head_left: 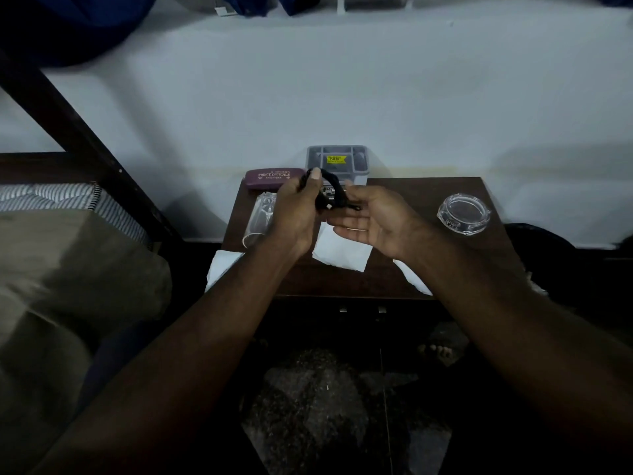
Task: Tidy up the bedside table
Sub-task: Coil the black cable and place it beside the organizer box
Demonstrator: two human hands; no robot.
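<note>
The left hand (296,207) pinches a black cord (329,190) looped up between both hands, above the table (421,193). The right hand (373,219) is open, palm up, under the cord's loose end. The loop could slip and come undone. It arches left to right.

On the table: one maroon spectacle case (274,177), one grey organiser tray (337,160), one drinking glass (258,217), one glass ashtray (463,214), three white tissues (342,250), one black cable (330,190).
</note>
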